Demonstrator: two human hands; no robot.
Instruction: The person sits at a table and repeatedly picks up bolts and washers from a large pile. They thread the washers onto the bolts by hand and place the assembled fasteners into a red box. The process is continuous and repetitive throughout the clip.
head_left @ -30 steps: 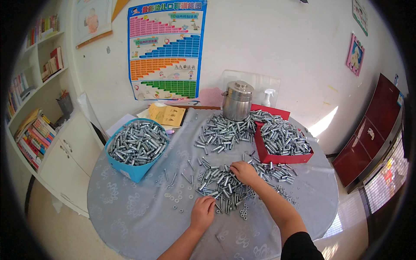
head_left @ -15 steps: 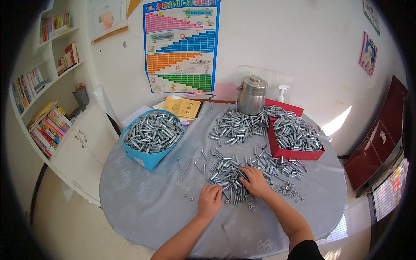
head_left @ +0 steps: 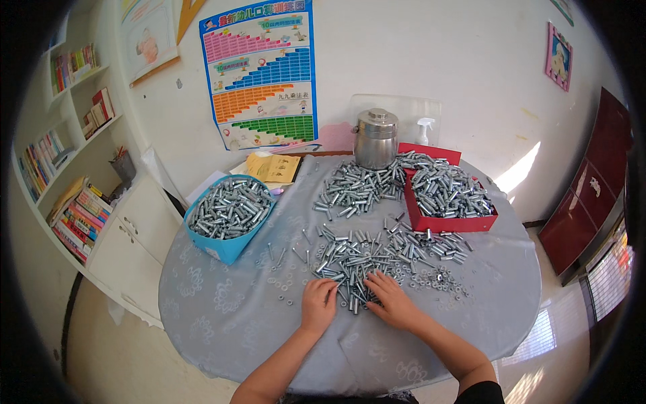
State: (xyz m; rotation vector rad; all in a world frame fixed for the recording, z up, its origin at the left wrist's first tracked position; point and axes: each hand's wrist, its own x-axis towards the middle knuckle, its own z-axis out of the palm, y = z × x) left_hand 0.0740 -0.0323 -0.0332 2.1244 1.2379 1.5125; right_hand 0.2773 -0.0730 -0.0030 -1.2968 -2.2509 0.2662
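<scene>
In front of me a loose pile of metal bolts and sleeves [head_left: 356,259] lies on the grey tablecloth. At the pile's near left edge is my left hand [head_left: 319,306], its fingers pressed together; what they hold, if anything, is too small to make out. My right hand [head_left: 391,299] rests over the near side of the pile with its fingers apart, touching the bolts. Small washers and nuts [head_left: 441,279] are scattered to its right. A few separate long bolts [head_left: 299,254] lie left of the pile, with several nuts [head_left: 282,297] near my left hand.
A blue bin [head_left: 225,248] full of metal sleeves stands at the left, a red box [head_left: 449,224] full of them at the right. Another heap [head_left: 353,188] lies behind, before a steel canister [head_left: 376,141]. A spray bottle [head_left: 424,132] and yellow envelope [head_left: 274,167] are at the back.
My right hand has drawn nearer to me and its fingers have spread over the pile. My left hand stays by the pile's left edge. The whole view has shifted slightly.
</scene>
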